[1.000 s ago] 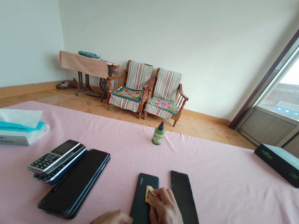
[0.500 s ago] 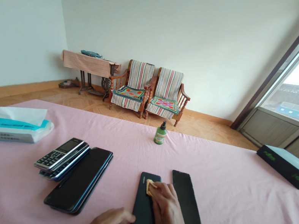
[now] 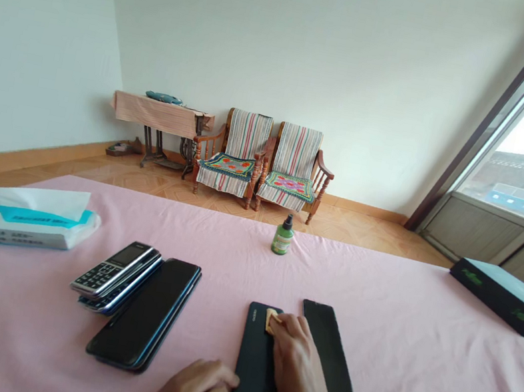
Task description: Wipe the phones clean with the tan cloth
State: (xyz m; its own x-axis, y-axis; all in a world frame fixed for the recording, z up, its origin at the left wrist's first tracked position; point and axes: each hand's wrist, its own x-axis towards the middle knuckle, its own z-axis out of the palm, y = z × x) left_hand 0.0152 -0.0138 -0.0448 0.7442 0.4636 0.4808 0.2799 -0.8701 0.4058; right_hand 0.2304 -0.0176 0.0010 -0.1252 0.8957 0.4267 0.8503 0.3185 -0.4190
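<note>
A dark smartphone [image 3: 253, 363] lies back side up on the pink cloth, its lower end cut off by the picture's bottom edge. My left hand [image 3: 200, 391] is closed, its bent fingertips holding the phone's left edge. Pinched under the fingers of my right hand [image 3: 296, 361] is a small folded tan cloth [image 3: 269, 322], pressed on the phone's upper back near the camera area, which the hand partly hides. Just right of that hand lies another dark phone [image 3: 329, 356], flat on the table. Both hands touch the same smartphone.
To the left lie stacked smartphones [image 3: 144, 317] with keypad phones [image 3: 114, 271] leaning on them. A tissue pack [image 3: 28, 226] is farther left. A green spray bottle [image 3: 282, 237] stands near the far edge of the pink tablecloth [image 3: 396, 355], and a black box [image 3: 502, 299] at the far right.
My right hand has slid the tan cloth a little up and right across the phone's back. My left hand stays at the phone's edge. The view has shifted slightly.
</note>
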